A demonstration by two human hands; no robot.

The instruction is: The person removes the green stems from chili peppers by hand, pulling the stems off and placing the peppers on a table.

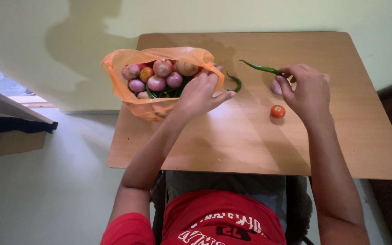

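Note:
An orange plastic bag sits open on the left of the wooden table, holding several onions, a small tomato and green chillies. My left hand rests on the bag's right rim, fingers spread. My right hand pinches the stem end of a long green chilli that lies just above the table. A pale onion is partly hidden under that hand. A small red tomato lies on the table by my right wrist. Another green chilli lies beside the bag.
The table stands against a pale wall. A pale floor lies to the left, with a low wooden shelf edge and dark cloth at far left. My red shirt shows at the table's near edge.

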